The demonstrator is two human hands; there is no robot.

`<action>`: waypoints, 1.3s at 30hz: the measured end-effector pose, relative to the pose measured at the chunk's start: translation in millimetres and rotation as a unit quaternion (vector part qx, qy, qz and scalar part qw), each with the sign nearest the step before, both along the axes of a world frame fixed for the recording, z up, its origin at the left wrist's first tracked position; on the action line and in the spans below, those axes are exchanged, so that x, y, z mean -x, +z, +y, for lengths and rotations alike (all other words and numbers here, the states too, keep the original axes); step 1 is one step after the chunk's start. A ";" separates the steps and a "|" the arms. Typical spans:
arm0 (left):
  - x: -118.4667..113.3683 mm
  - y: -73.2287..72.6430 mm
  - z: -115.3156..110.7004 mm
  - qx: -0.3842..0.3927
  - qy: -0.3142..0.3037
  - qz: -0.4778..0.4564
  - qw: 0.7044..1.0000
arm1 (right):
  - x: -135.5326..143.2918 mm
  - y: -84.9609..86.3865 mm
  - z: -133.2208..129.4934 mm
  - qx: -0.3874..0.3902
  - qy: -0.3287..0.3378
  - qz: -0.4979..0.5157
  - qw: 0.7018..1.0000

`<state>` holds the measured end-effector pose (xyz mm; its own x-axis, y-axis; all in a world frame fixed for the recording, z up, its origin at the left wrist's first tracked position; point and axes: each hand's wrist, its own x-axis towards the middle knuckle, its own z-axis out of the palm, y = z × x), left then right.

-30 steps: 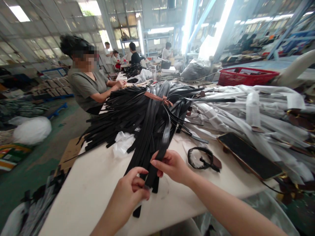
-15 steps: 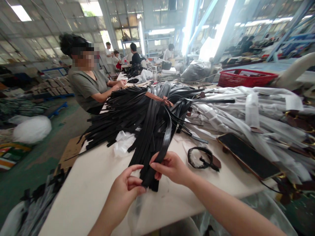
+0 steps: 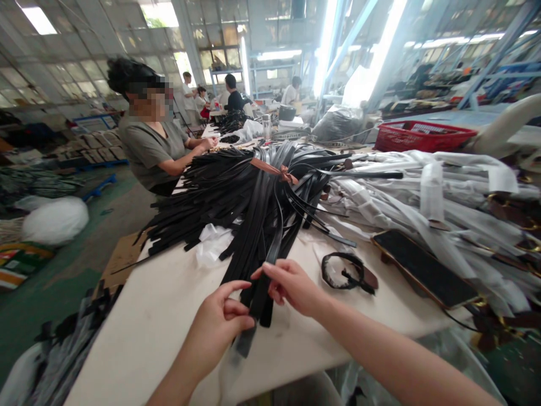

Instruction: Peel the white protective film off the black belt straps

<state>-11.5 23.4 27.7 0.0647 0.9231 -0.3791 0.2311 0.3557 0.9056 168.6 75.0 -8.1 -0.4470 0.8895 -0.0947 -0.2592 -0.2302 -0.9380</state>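
— What is nearest the camera?

— The left hand [image 3: 220, 321] and the right hand [image 3: 289, 285], both closed on one black strap [image 3: 264, 276] at the near edge of the bench [image 3: 152, 316]. The left grip pinches the strap's lower end between thumb and fingers; the right grip pinches it just above, fingers curled around it.

— Where does that strap run?

— Its loose end hangs past the left fingers toward the bench edge, and the rest rises away into the pile of black straps [image 3: 236, 192] spread across the middle of the bench.

— And beside the hands?

— Just right of the right hand lies a coiled black strap [image 3: 346, 273], and further right a dark phone [image 3: 425, 268] rests at the foot of a heap of plastic-wrapped bundles [image 3: 422, 192].

— Further back?

— A brown tie [image 3: 274, 169] binds the black pile. A person in a grey shirt [image 3: 147, 149] works at the left side of the bench, a red basket [image 3: 422, 134] sits behind the wrapped heap, and more people stand at the far end of the hall.
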 end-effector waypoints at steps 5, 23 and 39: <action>3.8 3.0 -0.7 0.000 0.004 0.032 0.999 | 0.8 1.4 3.1 0.023 -0.087 -0.018 0.996; 14.5 -1.6 -17.3 -0.049 0.055 -0.033 0.997 | 37.0 0.2 -51.7 0.033 0.028 -0.049 0.998; 34.8 -4.3 -49.2 0.047 -0.024 0.009 0.999 | 42.3 9.8 -60.9 0.023 0.011 -0.056 0.998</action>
